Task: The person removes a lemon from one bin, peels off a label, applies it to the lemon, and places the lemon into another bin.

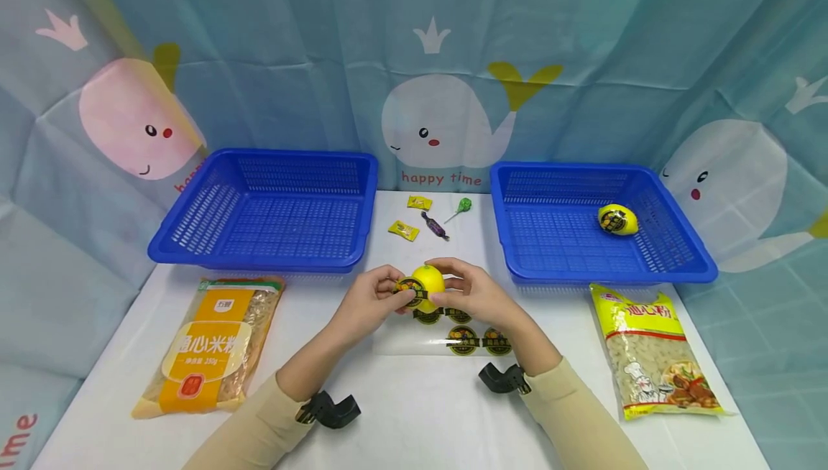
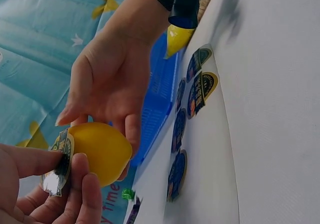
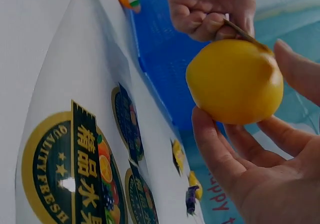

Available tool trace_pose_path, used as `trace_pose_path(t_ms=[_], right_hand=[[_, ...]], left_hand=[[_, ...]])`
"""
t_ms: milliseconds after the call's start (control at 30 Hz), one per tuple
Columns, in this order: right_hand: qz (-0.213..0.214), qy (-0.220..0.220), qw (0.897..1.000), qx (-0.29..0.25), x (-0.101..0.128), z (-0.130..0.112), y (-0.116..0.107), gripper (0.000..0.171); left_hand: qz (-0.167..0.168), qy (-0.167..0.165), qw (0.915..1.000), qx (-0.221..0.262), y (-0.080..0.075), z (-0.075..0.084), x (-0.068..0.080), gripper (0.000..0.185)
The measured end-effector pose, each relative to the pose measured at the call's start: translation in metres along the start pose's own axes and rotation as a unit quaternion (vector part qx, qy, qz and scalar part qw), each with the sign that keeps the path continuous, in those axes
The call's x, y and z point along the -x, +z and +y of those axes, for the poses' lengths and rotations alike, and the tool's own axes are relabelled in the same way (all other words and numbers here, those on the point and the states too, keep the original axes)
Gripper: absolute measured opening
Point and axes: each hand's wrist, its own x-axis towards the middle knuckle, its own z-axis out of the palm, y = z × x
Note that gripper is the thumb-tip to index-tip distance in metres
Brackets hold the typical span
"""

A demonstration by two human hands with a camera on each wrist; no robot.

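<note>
A yellow lemon [image 1: 430,282] is held over the middle of the white table, above a clear sticker sheet [image 1: 446,333] with several round dark labels. My right hand [image 1: 467,290] grips the lemon [image 3: 234,82] with fingers curled around it. My left hand [image 1: 378,296] pinches a round label sticker [image 2: 58,162] between thumb and fingers and holds it against the lemon's [image 2: 100,150] left end. A second lemon [image 1: 617,219], bearing a label, lies in the right blue basket [image 1: 686,269].
An empty blue basket [image 1: 213,251] stands at back left. Between the baskets lie small sweets [image 1: 403,230] and a green lollipop [image 1: 463,206]. An orange bag [image 1: 208,344] lies front left, a yellow bag [image 1: 653,351] front right. Whale-print cloth hangs behind.
</note>
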Motion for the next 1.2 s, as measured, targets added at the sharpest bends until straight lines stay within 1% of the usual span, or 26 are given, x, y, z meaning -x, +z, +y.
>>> trace_pose_path(t_ms=[167, 333, 500, 567, 633, 733, 833, 900, 1067, 1200], right_hand=[[0.012, -0.001, 0.999, 0.030, -0.001, -0.001, 0.004, 0.065], [0.029, 0.003, 0.998, 0.056, -0.002, -0.002, 0.007, 0.063], [0.044, 0.005, 0.997, 0.057, -0.001, -0.004, 0.008, 0.062], [0.047, 0.007, 0.998, 0.046, 0.000, -0.006, 0.008, 0.060], [0.050, 0.004, 0.998, 0.045, 0.001, -0.007, 0.008, 0.056], [0.058, -0.013, 0.996, 0.059, 0.003, -0.009, 0.007, 0.053], [0.066, -0.033, 0.994, 0.082, 0.004, -0.010, 0.007, 0.051], [0.067, -0.038, 0.993, 0.086, 0.004, -0.011, 0.007, 0.051], [0.065, -0.047, 0.994, 0.081, 0.006, -0.012, 0.008, 0.049], [0.059, -0.060, 0.994, 0.067, 0.006, -0.013, 0.008, 0.048]], left_hand=[[-0.003, -0.001, 1.0000, 0.004, 0.002, 0.001, 0.000, 0.018], [-0.001, -0.007, 1.0000, 0.007, 0.004, 0.000, 0.001, 0.018], [-0.005, -0.004, 1.0000, 0.005, 0.005, 0.001, 0.002, 0.018], [-0.003, 0.002, 1.0000, -0.006, 0.005, 0.001, 0.003, 0.017], [0.006, 0.010, 0.9994, -0.034, 0.004, 0.001, 0.003, 0.016], [0.028, 0.020, 0.9959, -0.084, 0.004, 0.001, 0.003, 0.017], [0.047, 0.021, 0.9927, -0.109, 0.004, 0.003, 0.004, 0.017], [0.047, 0.022, 0.9932, -0.104, 0.004, 0.004, 0.004, 0.018], [0.040, 0.030, 0.9962, -0.071, 0.005, 0.005, 0.004, 0.021], [0.050, 0.038, 0.9970, -0.045, 0.004, 0.009, 0.005, 0.022]])
